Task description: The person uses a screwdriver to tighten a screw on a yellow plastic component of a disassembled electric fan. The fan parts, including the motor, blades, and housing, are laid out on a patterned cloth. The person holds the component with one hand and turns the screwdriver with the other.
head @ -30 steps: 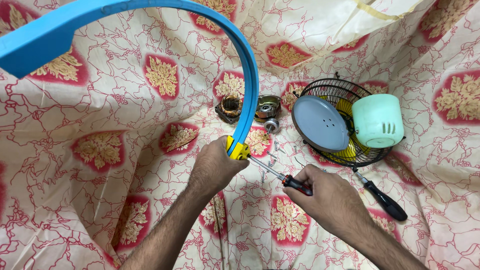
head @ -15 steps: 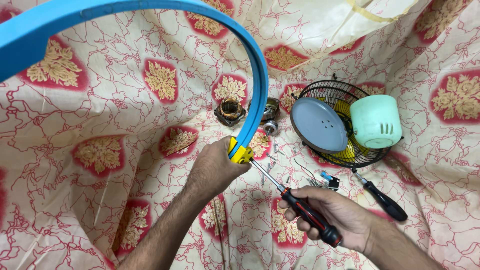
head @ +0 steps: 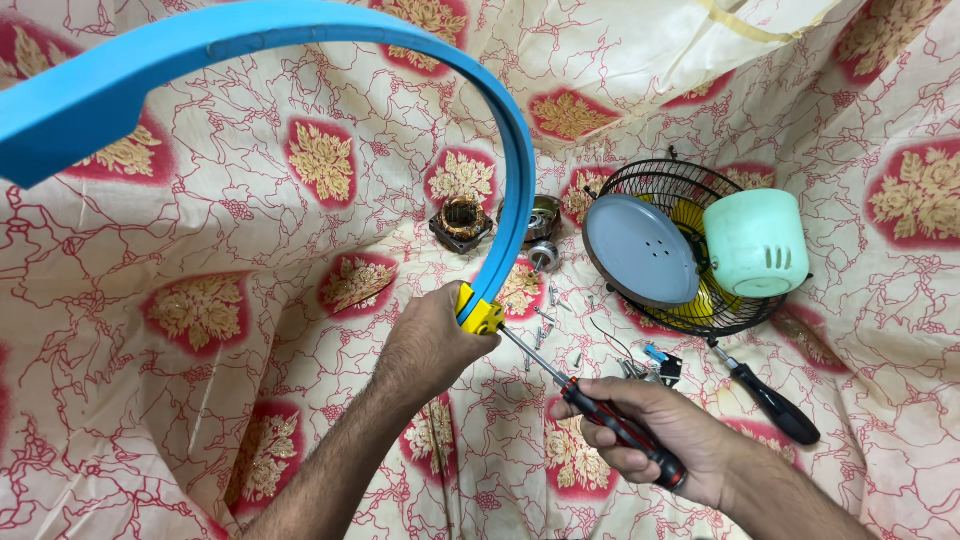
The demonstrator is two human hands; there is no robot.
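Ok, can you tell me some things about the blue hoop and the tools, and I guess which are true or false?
1. The left hand holds the blue hoop near its yellow end. True.
2. The right hand holds a hammer. False: it holds a red and black screwdriver, tip at the yellow end.
3. A second screwdriver lies on the cloth by the fan grille. True.
4. The green cup-shaped cover sits under the hoop's yellow end. False: it rests on the fan grille, to the right.
5. Small screws lie loose on the cloth. True.
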